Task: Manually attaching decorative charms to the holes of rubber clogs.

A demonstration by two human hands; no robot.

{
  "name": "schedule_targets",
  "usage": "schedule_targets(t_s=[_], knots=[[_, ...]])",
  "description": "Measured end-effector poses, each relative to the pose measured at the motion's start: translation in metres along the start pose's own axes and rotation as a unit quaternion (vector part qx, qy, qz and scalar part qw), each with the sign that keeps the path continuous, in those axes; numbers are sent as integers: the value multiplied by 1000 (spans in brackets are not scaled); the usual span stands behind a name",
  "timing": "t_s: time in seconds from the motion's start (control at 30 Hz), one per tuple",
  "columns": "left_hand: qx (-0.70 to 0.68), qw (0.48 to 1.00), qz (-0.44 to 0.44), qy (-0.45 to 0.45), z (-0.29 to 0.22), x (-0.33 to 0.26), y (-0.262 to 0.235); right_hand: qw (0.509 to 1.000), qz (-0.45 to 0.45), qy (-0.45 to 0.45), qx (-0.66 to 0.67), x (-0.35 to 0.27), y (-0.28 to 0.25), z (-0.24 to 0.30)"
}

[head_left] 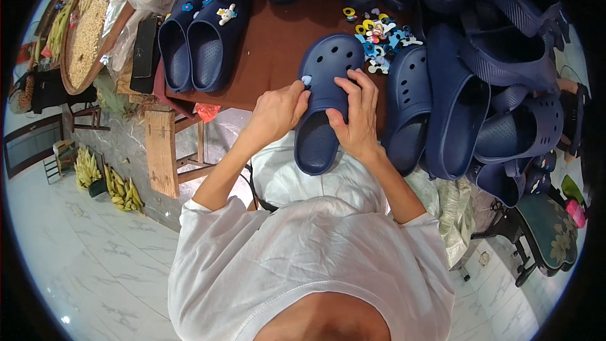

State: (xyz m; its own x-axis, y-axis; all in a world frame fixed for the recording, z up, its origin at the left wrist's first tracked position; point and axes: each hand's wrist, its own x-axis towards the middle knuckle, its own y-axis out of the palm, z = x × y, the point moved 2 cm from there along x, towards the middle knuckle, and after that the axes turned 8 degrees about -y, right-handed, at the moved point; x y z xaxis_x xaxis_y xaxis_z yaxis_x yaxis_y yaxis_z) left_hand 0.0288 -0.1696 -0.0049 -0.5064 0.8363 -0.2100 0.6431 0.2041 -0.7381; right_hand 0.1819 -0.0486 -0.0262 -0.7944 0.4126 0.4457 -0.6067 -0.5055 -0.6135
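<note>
A navy blue clog with round holes in its top lies in front of me, toe pointing away, its heel over the table's near edge. My right hand grips its right side, thumb by the opening and fingers on the upper. With fingers closed, my left hand pinches a small pale blue heart-shaped shoe charm at the clog's left side. Whether the charm sits in a hole is hidden. Beyond the right hand lies a pile of colourful shoe charms. Another undecorated navy clog is to the right.
Two navy clogs with charms stand at the left of the brown table. More navy clogs are heaped along the far and right sides. A black box, a wooden stool and a chair surround the workplace.
</note>
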Motion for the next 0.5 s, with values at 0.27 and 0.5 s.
schedule_targets(t_s=[0.27, 0.5], knots=[[-177, 984, 22, -22, 35, -7, 13, 1000, -7, -1, 8, 2, 0, 0], [-151, 986, -69, -16, 5, 15, -9, 1000, -9, -1, 7, 2, -1, -1]])
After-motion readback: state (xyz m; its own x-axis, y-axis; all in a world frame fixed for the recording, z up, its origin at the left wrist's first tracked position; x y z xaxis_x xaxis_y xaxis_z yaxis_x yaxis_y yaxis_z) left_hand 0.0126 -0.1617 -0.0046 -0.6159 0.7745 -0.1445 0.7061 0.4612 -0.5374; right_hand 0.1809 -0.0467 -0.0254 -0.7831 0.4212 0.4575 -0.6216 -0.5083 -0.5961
